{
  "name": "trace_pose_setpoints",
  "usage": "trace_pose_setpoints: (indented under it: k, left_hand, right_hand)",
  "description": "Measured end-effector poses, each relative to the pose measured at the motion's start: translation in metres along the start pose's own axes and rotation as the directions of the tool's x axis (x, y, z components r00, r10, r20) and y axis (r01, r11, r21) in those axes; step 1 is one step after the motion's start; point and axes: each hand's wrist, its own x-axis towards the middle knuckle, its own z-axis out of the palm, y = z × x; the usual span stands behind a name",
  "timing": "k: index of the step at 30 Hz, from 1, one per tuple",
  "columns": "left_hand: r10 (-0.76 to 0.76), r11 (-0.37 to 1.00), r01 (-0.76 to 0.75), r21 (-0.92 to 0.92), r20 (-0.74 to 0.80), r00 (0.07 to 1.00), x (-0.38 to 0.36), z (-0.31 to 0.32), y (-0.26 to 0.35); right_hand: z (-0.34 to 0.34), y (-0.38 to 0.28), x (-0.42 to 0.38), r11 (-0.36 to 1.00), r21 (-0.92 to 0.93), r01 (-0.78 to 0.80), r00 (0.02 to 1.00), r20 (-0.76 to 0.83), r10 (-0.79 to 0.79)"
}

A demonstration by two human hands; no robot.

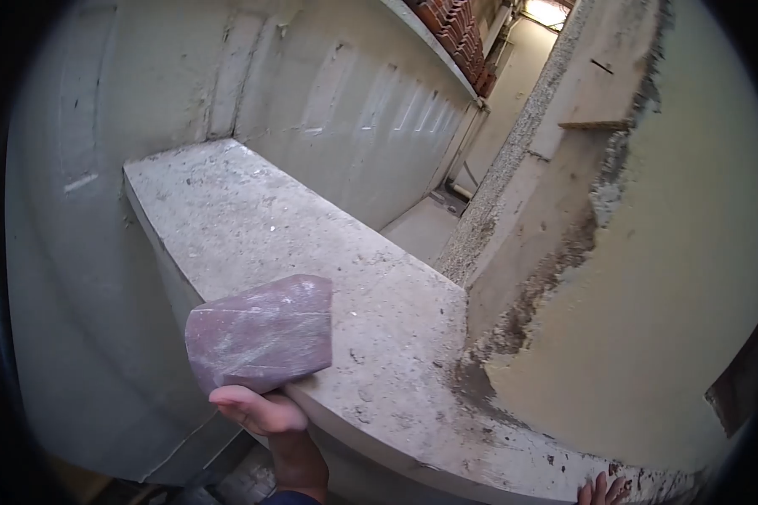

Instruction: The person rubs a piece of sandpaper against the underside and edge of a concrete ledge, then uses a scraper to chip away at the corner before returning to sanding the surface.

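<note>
My left hand (263,412) is closed round the near edge of a purplish sheet (265,332) with pale scuffs, which looks like sandpaper. The sheet is raised at the left edge of a dusty concrete ledge (312,227), and the fingers behind it are hidden. At the bottom right, my right hand (605,490) rests with its fingers spread on the ledge's near edge, with nothing in it; only the fingers show.
A pale wall (328,84) stands behind the ledge. To the right is a yellow wall (648,320) with a broken plaster edge (556,278). A small wood piece (596,125) sticks out there. Stacked red tiles (459,34) are at the top.
</note>
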Motion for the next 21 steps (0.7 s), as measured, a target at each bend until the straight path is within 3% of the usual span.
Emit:
trace_pose_setpoints:
  k: [2, 4, 5, 6, 8, 9, 10, 11, 12, 14, 16, 17, 18, 21]
  left_hand:
    - [0.042, 0.995, -0.040, -0.088, 0.017, 0.999, 0.005, 0.011, 0.013]
    - [-0.284, 0.951, 0.236, -0.198, -0.272, 0.919, 0.015, 0.038, 0.049]
    - [0.020, 1.000, -0.019, 0.010, -0.046, 0.999, 0.012, 0.005, 0.002]
    - [-0.083, 0.996, 0.080, -0.030, -0.131, 0.988, 0.015, 0.028, 0.033]
    - [-0.125, 0.987, 0.108, -0.117, -0.148, 0.981, 0.015, 0.037, 0.042]
    - [-0.112, 0.987, 0.093, -0.128, -0.153, 0.982, 0.018, 0.030, 0.024]
    - [0.012, 1.000, -0.012, 0.001, -0.119, 0.993, 0.024, 0.014, -0.009]
    - [0.127, 0.985, -0.117, 0.128, -0.075, 0.989, 0.026, 0.005, -0.023]
    - [0.201, 0.978, -0.209, 0.003, 0.257, 0.945, 0.023, 0.000, -0.002]
    - [0.266, 0.953, -0.282, 0.114, 0.142, 0.954, 0.017, 0.003, 0.000]
    - [0.005, 0.992, -0.027, -0.127, -0.169, 0.986, 0.000, 0.014, 0.052]
    - [-0.046, 0.922, -0.088, -0.376, -0.334, 0.941, -0.004, 0.017, 0.062]
    - [0.016, 0.877, -0.171, -0.449, -0.328, 0.945, -0.013, 0.003, 0.062]
    - [-0.087, 0.907, -0.100, -0.408, -0.416, 0.905, -0.044, -0.033, 0.074]
  right_hand:
    - [0.002, -0.004, 0.011, 0.995, -0.074, 0.062, 0.995, -0.077, -0.068]
    - [-0.009, -0.010, 0.024, 0.998, 0.040, -0.058, 0.995, 0.089, 0.054]
    - [-0.007, -0.011, 0.027, 0.996, 0.052, -0.068, 0.995, 0.081, 0.064]
    - [-0.008, -0.012, 0.029, 0.997, 0.049, -0.067, 0.994, 0.085, 0.062]
    - [-0.003, -0.007, 0.021, 0.997, 0.048, -0.067, 0.996, 0.062, 0.064]
    - [0.004, -0.002, 0.009, 0.998, 0.057, 0.030, 0.999, 0.021, -0.032]
    - [0.006, 0.003, 0.002, 0.990, 0.060, 0.131, 0.991, -0.018, -0.130]
    - [-0.012, -0.016, 0.023, 0.994, 0.031, -0.102, 0.988, 0.116, 0.098]
    - [-0.015, -0.018, 0.021, 0.995, 0.036, -0.094, 0.990, 0.107, 0.090]
    - [-0.013, -0.018, 0.014, 0.987, 0.066, -0.150, 0.979, 0.151, 0.138]
    - [-0.009, -0.017, 0.012, 0.982, 0.101, -0.158, 0.980, 0.140, 0.143]
    - [-0.003, -0.017, 0.009, 0.986, 0.091, -0.139, 0.987, 0.093, 0.130]
    - [-0.001, -0.016, 0.004, 0.989, 0.078, -0.122, 0.992, 0.049, 0.119]
    - [-0.007, -0.014, 0.009, 0.993, 0.081, -0.081, 0.994, 0.077, 0.074]
